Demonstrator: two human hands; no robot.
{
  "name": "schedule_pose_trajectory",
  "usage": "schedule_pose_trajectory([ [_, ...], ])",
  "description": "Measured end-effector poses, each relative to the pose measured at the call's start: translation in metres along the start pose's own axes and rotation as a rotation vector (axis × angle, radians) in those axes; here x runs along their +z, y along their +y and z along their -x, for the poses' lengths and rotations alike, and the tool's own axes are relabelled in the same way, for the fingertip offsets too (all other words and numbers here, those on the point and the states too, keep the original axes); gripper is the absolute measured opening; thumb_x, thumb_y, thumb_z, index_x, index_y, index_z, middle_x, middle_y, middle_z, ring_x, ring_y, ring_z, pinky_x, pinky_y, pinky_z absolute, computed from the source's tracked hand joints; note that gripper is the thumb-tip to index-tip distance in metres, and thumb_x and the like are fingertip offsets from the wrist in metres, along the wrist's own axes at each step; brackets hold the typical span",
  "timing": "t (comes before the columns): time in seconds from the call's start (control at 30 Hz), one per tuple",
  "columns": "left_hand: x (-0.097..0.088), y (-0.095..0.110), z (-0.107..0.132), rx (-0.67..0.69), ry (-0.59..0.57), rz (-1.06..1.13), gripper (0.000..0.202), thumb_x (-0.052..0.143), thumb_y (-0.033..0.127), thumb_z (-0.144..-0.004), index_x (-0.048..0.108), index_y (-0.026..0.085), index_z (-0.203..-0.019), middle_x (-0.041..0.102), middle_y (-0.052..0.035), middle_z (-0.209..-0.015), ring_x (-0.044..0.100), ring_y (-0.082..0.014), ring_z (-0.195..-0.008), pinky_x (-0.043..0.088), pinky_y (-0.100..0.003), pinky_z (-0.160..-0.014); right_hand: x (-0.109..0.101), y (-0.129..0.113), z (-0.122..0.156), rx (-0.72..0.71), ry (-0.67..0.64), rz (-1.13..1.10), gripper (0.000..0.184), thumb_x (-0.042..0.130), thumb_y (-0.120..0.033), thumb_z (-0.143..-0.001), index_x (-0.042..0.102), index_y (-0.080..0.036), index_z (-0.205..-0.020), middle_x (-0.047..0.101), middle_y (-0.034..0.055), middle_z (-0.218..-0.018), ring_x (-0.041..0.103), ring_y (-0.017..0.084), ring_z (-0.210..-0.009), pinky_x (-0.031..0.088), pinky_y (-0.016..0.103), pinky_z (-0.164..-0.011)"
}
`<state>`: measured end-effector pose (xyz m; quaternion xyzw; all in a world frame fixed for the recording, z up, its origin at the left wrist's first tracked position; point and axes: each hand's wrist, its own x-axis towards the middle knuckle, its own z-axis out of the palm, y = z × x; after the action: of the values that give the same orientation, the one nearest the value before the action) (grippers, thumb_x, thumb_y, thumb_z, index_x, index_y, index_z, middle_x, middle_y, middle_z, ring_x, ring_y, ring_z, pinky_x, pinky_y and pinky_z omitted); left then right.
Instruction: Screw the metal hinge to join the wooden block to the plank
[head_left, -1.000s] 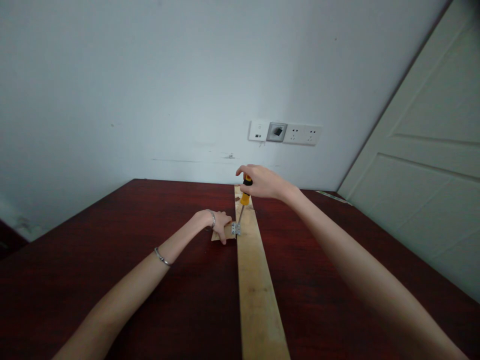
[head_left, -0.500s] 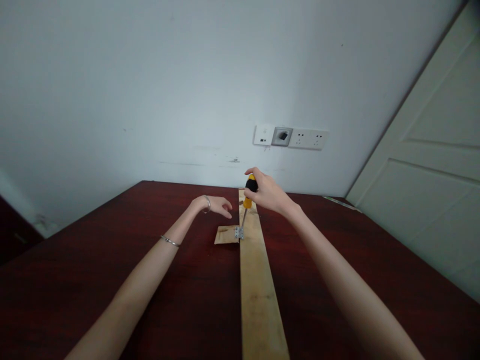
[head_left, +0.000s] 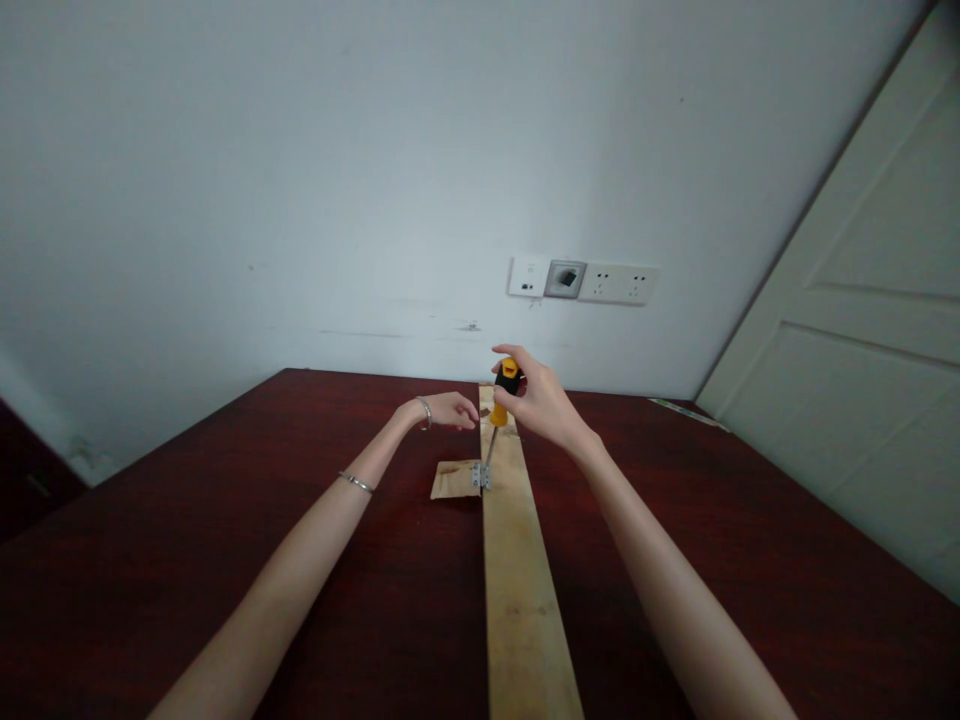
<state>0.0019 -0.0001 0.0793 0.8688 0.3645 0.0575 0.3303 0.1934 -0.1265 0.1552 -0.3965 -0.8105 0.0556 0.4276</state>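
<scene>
My right hand (head_left: 536, 395) is closed around the yellow and black handle of a screwdriver (head_left: 508, 380). The screwdriver leans slightly, its shaft running down to a small metal hinge (head_left: 481, 477). That hinge bridges a long wooden plank (head_left: 521, 580) and a short wooden piece (head_left: 454, 480) on the plank's left. Screws show in the hinge's left leaf, while the tip's exact contact on the right leaf is too small to make out. Beside the plank's left edge, above the short piece, my left hand (head_left: 451, 410) hovers with loosely bent fingers and nothing visible in it.
The plank lies lengthwise on a dark red table (head_left: 360, 620) and reaches toward the white wall (head_left: 360, 180). Wall sockets (head_left: 615, 283) sit beyond my right hand. A thin strip (head_left: 686, 413) lies at the table's far right edge, near a white panelled door (head_left: 862, 400).
My left hand has shifted right, closer to the plank. My right hand has turned a little with the screwdriver, whose handle sits slightly farther right. The whole view has tipped slightly.
</scene>
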Motion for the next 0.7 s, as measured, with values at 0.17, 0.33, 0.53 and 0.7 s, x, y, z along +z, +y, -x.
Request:
schedule_pose_trajectory([
  [0.17, 0.021, -0.019, -0.010, 0.049, 0.139, -0.128, 0.026, 0.053, 0.023, -0.080, 0.066, 0.015, -0.101, 0.068, -0.0023, -0.088, 0.059, -0.0153, -0.080, 0.043, -0.023, -0.074, 0.004, -0.004, 0.002, -0.021, 0.059, 0.072, 0.035, 0.056, -0.029, -0.080, 0.056, -0.020, -0.114, 0.052, 0.0070, -0.096, 0.053, 0.019, -0.088, 0.043, 0.031, -0.082],
  [0.33, 0.038, -0.029, -0.020, 0.153, 0.241, -0.193, 0.026, 0.050, 0.026, -0.086, 0.065, 0.014, -0.104, 0.065, -0.0048, -0.108, 0.057, -0.0173, -0.099, 0.040, -0.024, -0.088, 0.003, -0.004, 0.000, 0.020, 0.053, 0.056, 0.049, 0.058, -0.030, -0.079, 0.047, -0.023, -0.127, 0.055, 0.0056, -0.094, 0.054, 0.018, -0.083, 0.045, 0.032, -0.079],
  [0.53, 0.046, -0.029, -0.023, 0.153, 0.235, -0.208, 0.026, 0.054, 0.026, -0.085, 0.065, 0.016, -0.106, 0.066, -0.0043, -0.110, 0.059, -0.0178, -0.100, 0.040, -0.023, -0.088, 0.001, -0.003, 0.001, -0.001, 0.000, -0.095, 0.041, 0.051, -0.016, -0.076, 0.052, -0.021, -0.117, 0.058, 0.0063, -0.106, 0.055, 0.018, -0.095, 0.045, 0.031, -0.082],
  [0.7, 0.048, -0.031, -0.025, 0.155, 0.240, -0.244, 0.024, 0.052, 0.024, -0.086, 0.065, 0.018, -0.105, 0.067, -0.0024, -0.106, 0.061, -0.0175, -0.094, 0.043, -0.024, -0.084, 0.006, 0.003, 0.000, 0.000, 0.071, -0.028, 0.037, 0.060, -0.029, -0.078, 0.059, -0.024, -0.114, 0.050, 0.0066, -0.097, 0.052, 0.018, -0.083, 0.048, 0.033, -0.075],
])
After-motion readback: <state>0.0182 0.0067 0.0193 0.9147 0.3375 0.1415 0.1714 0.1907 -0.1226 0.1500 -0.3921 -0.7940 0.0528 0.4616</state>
